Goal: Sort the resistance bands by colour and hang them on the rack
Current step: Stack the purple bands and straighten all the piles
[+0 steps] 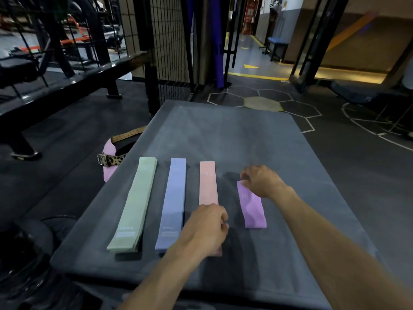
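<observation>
Flat resistance bands lie side by side on a dark grey padded platform (234, 135): a green stack (134, 202) at the left, then a blue-lilac stack (173, 202), then a salmon-pink band (208, 182), then a purple band (252, 209) at the right. My right hand (260, 181) pinches the far end of the purple band, which looks slightly lifted and wrinkled. My left hand (206, 227) hovers with curled fingers over the near end of the pink band and hides it; whether it grips the band is unclear.
A leopard-print lifting belt (110, 158) and pink fabric (109, 173) lie on the floor left of the platform. A black wire-grid rack (169, 45) stands behind it. Gym benches and frames fill the left; a weight plate (29, 247) sits at the near left.
</observation>
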Action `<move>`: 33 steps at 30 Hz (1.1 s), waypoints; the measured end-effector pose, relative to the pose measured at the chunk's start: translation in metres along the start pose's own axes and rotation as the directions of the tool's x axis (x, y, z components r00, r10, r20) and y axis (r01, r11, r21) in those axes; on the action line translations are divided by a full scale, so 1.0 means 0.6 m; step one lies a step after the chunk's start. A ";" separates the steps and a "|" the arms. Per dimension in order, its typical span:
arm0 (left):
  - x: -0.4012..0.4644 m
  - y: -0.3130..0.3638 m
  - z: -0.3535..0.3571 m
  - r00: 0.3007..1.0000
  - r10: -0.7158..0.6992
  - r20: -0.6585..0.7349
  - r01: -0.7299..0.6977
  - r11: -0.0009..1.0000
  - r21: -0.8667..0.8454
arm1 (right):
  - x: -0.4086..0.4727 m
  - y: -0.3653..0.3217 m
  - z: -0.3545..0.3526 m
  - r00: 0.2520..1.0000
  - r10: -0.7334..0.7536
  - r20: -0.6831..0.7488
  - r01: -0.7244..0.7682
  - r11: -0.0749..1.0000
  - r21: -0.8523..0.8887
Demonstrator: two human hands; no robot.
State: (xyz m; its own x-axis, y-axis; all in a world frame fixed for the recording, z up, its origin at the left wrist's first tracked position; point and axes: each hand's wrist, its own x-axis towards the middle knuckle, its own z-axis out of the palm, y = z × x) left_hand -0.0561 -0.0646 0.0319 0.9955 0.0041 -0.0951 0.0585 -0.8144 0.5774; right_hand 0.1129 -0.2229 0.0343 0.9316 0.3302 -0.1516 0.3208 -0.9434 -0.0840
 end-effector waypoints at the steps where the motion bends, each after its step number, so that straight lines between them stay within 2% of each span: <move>1: 0.000 0.001 0.006 1.000 0.007 0.008 -0.007 1.000 0.002 | 0.002 0.002 0.000 1.000 0.007 -0.005 -0.007 1.000 0.007; 9: 0.018 0.036 0.035 0.994 0.097 0.057 -0.097 0.995 0.009 | 0.004 0.019 0.002 0.987 0.074 -0.140 -0.065 0.996 0.068; 21: 0.031 0.042 0.063 0.994 0.087 0.070 -0.086 0.996 -0.013 | -0.012 0.027 0.014 0.973 0.172 -0.153 -0.146 0.975 0.168; 25: 0.035 0.043 0.062 0.994 0.065 0.085 -0.065 0.998 -0.006 | -0.011 0.000 0.017 0.965 0.227 -0.132 -0.222 0.974 0.053; 28: 0.034 0.042 0.060 0.993 0.060 0.098 -0.061 0.998 0.004 | -0.008 -0.017 0.024 0.972 0.200 -0.123 -0.211 0.973 -0.092; 33: 0.032 0.038 0.054 0.992 0.085 0.096 -0.087 0.996 0.015 | -0.004 -0.032 0.025 0.967 0.208 -0.146 -0.233 0.955 -0.182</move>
State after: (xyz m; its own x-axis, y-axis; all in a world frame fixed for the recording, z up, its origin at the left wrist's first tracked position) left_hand -0.0381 -0.1020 0.0169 0.9850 -0.1214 -0.1229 -0.0297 -0.8200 0.5717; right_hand 0.1020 -0.2051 0.0217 0.9927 0.1188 -0.0206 0.1205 -0.9835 0.1348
